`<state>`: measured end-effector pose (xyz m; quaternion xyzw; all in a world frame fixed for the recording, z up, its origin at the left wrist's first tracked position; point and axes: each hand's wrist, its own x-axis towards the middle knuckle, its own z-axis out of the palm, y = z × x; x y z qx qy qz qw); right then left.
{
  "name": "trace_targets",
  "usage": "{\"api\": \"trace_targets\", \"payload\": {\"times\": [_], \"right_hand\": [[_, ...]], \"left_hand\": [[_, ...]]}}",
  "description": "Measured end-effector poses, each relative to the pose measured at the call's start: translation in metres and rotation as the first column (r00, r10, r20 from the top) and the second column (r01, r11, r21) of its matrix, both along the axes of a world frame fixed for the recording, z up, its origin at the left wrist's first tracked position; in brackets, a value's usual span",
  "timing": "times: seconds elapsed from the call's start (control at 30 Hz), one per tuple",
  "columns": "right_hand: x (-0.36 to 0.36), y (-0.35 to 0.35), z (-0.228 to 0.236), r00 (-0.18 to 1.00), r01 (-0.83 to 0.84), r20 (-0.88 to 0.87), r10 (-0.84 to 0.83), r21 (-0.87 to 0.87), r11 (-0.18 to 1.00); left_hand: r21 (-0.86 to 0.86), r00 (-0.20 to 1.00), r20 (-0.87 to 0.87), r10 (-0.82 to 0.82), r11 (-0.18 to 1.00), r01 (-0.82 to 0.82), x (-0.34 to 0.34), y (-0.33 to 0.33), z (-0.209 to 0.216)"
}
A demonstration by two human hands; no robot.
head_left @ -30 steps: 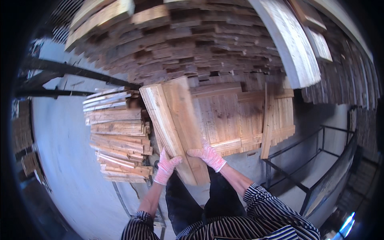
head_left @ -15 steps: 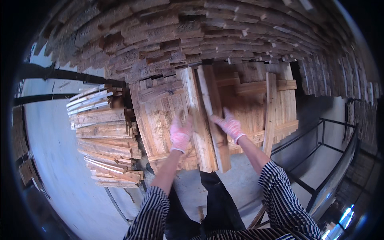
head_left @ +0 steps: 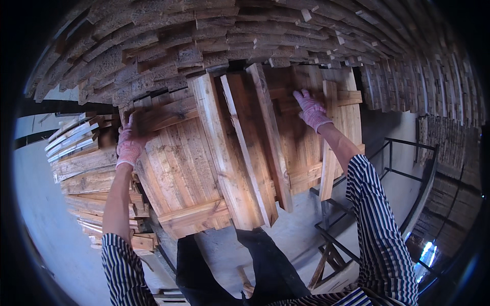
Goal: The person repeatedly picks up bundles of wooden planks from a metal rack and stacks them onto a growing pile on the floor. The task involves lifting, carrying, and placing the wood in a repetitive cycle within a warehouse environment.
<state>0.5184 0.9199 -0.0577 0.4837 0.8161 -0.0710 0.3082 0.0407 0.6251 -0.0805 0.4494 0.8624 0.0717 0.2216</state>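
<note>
A pink-and-white glove covers each of my hands. My left hand (head_left: 131,143) is at the left edge of a wooden panel (head_left: 178,163), near the end of an upper cross-board (head_left: 173,115). Its fingers reach upward, apart from the thumb; whether they press on the wood is unclear. My right hand (head_left: 312,111) is over the panel's upper right part, fingers stretched out with nothing visible in them. Between my hands, several loose planks, among them a wide plank (head_left: 227,158) and a narrower plank (head_left: 270,135), lie lengthwise across the panel. Another slim plank (head_left: 328,145) lies below my right hand.
Large stacks of rough boards (head_left: 219,35) rise along the far side. A pile of cut planks (head_left: 84,163) stands at the left. Black metal frames (head_left: 408,173) stand at the right, and a lower wooden frame (head_left: 326,265) is near my legs.
Both hands have come off the middle planks and moved apart, left hand to the panel's left edge, right hand farther up and right. The middle planks are now spread apart.
</note>
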Motion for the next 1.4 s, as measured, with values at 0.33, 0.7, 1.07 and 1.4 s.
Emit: {"api": "trace_targets", "payload": {"times": [0.33, 0.7, 1.07, 1.4], "right_hand": [[-0.027, 0.013, -0.015, 0.991, 0.016, -0.136, -0.012, 0.024, 1.000], [-0.046, -0.089, 0.023, 0.789, 0.372, -0.586, -0.184, 0.216, 0.903], [-0.076, -0.271, 0.005, 0.570, 0.418, -0.620, -0.538, -0.345, 0.840], [-0.073, -0.256, 0.021, 0.628, 0.340, -0.646, -0.433, -0.272, 0.900]], "left_hand": [[0.355, 0.984, 0.044, -0.173, 0.923, 0.147, -0.046, -0.032, -0.036], [0.380, 0.895, 0.285, 0.342, 0.817, -0.433, 0.195, -0.051, 0.022], [0.078, 0.699, 0.545, 0.463, 0.802, -0.592, 0.245, -0.048, 0.027], [-0.078, 0.811, 0.100, 0.577, 0.817, -0.572, 0.108, -0.135, 0.034]]}}
